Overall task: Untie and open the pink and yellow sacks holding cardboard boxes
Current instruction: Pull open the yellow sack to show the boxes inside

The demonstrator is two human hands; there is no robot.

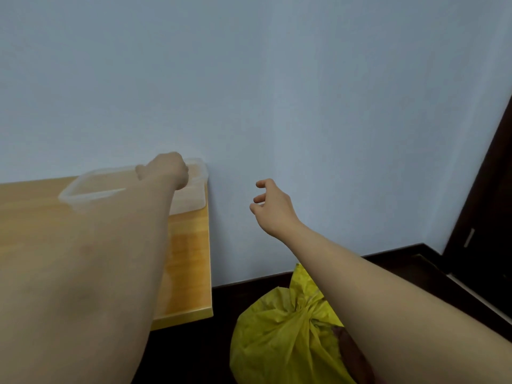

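Dark flooring point(194, 353) fills the bottom of my view, and on it, nearest to me, sits the yellow sack point(279, 336), its neck twisted into a tight knot point(303, 310) with a loose tail of plastic sticking up behind. A brownish shape shows through its right side, partly hidden by my right forearm, so I cannot tell what it is. I see no pink sack from this angle. To the left stands the wooden worktop point(191, 261), its front corner just beside the sack but apart from it. My left forearm stretches across that worktop, and my left hand point(166, 170) is curled into a fist at the far end, over a clear plastic container point(83, 189) that sits against the wall; whether this grip holds the container or only rests on it I cannot tell. My right hand point(273, 206) hangs in the air above the sack, fingers loosely bent, holding nothing. Beyond is a plain pale blue wall point(277, 79), a dark skirting board point(388, 252) and a dark door frame point(487, 176) at far right.
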